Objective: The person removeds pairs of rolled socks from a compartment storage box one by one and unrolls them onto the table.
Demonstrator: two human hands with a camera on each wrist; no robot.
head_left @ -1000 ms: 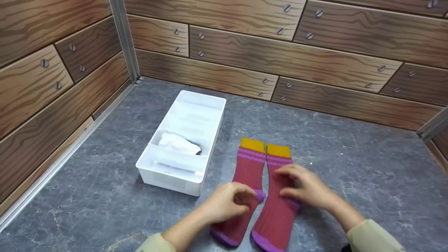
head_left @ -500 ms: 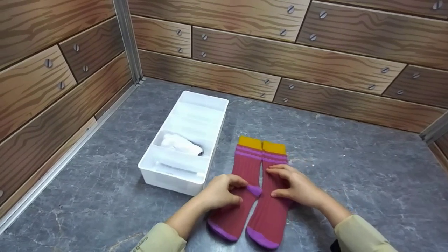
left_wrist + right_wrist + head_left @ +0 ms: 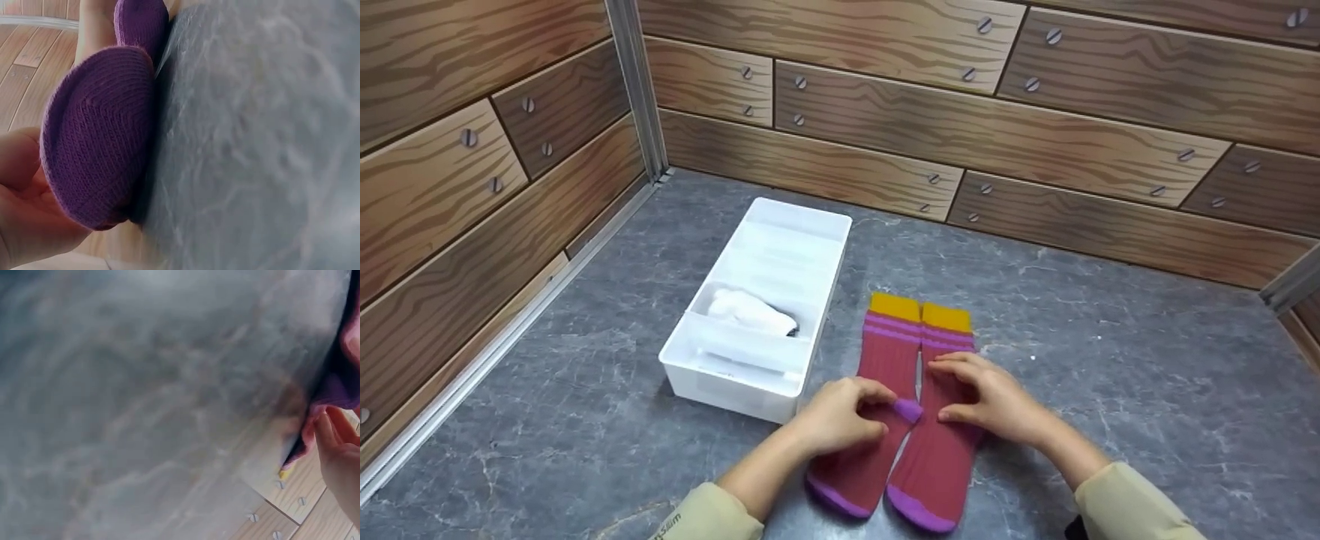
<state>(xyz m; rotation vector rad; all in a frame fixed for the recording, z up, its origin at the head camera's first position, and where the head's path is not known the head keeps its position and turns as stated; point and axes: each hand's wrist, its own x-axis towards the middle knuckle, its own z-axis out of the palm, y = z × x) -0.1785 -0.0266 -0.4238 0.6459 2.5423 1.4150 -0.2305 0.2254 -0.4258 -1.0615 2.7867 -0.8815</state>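
Two long maroon socks lie flat side by side, each with a yellow cuff, purple stripes and a purple toe. On the left sock [image 3: 889, 356] rests my left hand [image 3: 840, 420], fingers loosely bent, thumb apart from them, fingertips beside the purple heel. My right hand [image 3: 997, 397] touches the right sock [image 3: 937, 465] along its outer side, with thumb and forefinger spread over the ribbed leg. In the left wrist view, a purple toe [image 3: 101, 135] stands in front of the left palm. Fingertips [image 3: 323, 424] meet the sock's edge in the right wrist view.
A white divided box [image 3: 727, 405] stands left of the socks. One of its compartments holds a rolled white bundle [image 3: 750, 311] with a dark end. Wood-patterned panels [image 3: 847, 157] enclose the grey marbled surface [image 3: 547, 420] at the back and left.
Both hands have shifted slightly left. The right sock has moved left with the right hand, so the yellow cuffs now lie close together. In the last half second almost nothing has moved.
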